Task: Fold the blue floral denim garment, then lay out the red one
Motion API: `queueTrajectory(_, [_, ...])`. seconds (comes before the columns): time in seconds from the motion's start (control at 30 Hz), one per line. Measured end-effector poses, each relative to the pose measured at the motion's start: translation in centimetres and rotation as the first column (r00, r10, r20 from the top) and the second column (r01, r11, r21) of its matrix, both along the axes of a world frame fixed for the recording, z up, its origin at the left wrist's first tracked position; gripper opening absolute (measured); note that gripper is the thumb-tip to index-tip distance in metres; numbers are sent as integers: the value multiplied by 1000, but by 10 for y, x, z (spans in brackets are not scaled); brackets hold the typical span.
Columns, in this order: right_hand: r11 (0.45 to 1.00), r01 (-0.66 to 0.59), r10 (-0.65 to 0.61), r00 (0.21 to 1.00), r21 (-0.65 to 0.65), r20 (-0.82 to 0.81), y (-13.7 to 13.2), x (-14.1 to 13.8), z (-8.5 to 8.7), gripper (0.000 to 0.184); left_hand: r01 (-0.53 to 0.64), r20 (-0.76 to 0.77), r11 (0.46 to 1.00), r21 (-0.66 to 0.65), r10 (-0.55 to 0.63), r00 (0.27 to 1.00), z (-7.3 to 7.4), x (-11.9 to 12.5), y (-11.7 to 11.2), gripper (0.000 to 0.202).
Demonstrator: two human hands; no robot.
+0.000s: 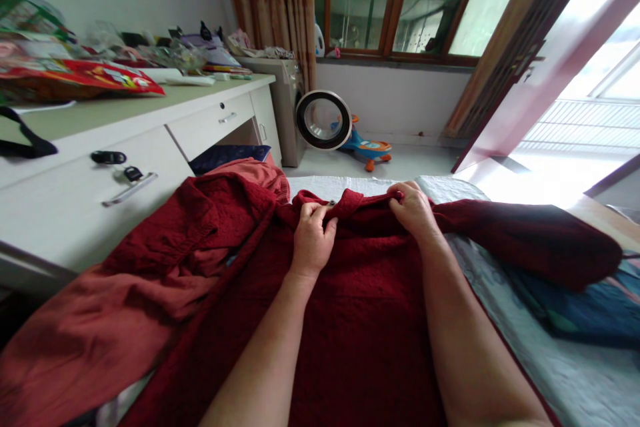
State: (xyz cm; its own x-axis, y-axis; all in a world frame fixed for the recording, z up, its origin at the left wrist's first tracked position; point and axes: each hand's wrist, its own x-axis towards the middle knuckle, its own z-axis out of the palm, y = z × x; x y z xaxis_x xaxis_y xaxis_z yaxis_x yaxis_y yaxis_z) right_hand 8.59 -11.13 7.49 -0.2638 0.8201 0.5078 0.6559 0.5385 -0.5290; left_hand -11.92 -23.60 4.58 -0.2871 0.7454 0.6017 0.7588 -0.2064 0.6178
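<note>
A dark red long-sleeved garment point(370, 320) lies spread out before me, its collar end away from me and its sleeves out to both sides. My left hand point(315, 237) pinches the fabric by the collar, where a small shiny fastener point(331, 203) shows at the fingertips. Farther right along the same edge, my right hand point(413, 208) is closed on the bunched cloth. Beneath the left sleeve rests a salmon-red cloth point(135, 307). The fingertips of both hands are partly hidden in the folds.
A white desk point(150, 113) with drawers, cluttered on top, stands at the left. Beyond it is a washing machine with its round door point(324, 120) open, near a blue and orange ride-on toy point(367, 145). Folded blue fabric point(575, 307) lies on the pale bedcover point(505, 333) at right.
</note>
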Motion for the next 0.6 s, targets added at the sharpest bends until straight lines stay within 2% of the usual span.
queueTrajectory(0.13, [973,-216,216,976,-83,-7,-7,-12,2,38,19,14,1000,0,-19,1000,2,4,-1,23])
queueTrajectory(0.23, [957,-260,252,965,-132,-70,-9,-20,3,24,50,-4,999,-5,-50,999,4,9,-3,33])
queueTrajectory(0.3, [972,-196,179,975,-131,-130,-8,-21,2,19,40,-19,999,16,-40,999,2,11,-3,48])
queueTrajectory(0.4, [993,-6,-22,973,-120,-231,0,-14,-3,23,-13,-59,1000,18,14,998,-8,6,0,67])
queueTrajectory(0.5, [981,141,-173,947,-135,-270,11,-7,-18,28,-26,-188,987,-161,-5,982,-22,-2,3,52])
queueTrajectory(0.6, [979,183,-199,959,-92,-203,18,-7,-39,38,-93,-321,919,-384,-39,946,-35,-5,2,34])
